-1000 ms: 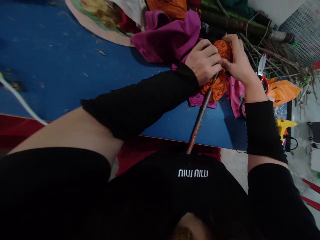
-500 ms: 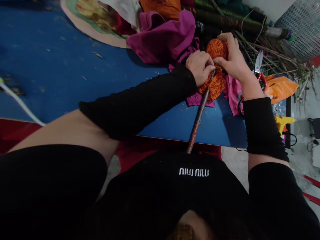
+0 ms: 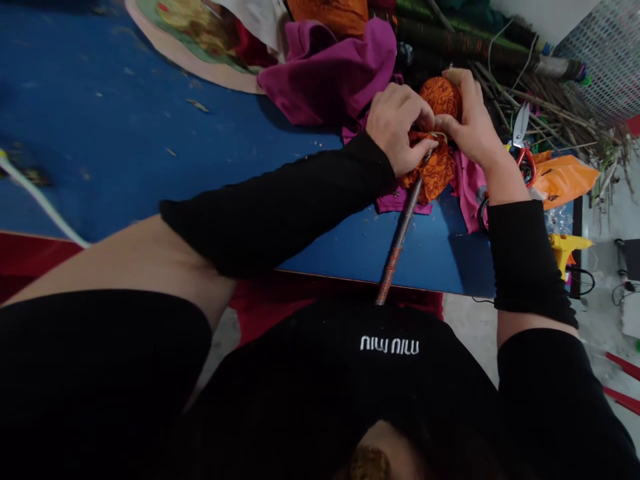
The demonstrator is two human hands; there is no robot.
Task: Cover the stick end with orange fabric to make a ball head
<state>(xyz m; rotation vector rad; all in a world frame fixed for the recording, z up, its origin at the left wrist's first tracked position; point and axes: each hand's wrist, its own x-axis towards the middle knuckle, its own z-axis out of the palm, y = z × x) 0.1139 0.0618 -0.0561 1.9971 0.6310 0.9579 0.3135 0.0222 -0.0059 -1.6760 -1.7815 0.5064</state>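
The left hand's (image 3: 396, 128) thumb (image 3: 418, 153) now stands apart from its fingers (image 3: 423, 112), showing orange patterned cloth (image 3: 438, 175) between them; half a second ago they nearly met.

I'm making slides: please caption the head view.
Left hand and right hand on an orange patterned bundle with a stick, over a blue table.

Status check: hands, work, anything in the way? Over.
Right hand cupping orange bundle; left hand at its gathered neck, grip unclear. Stick runs from bundle past edge of table. Scissors near right hand, possible snag.
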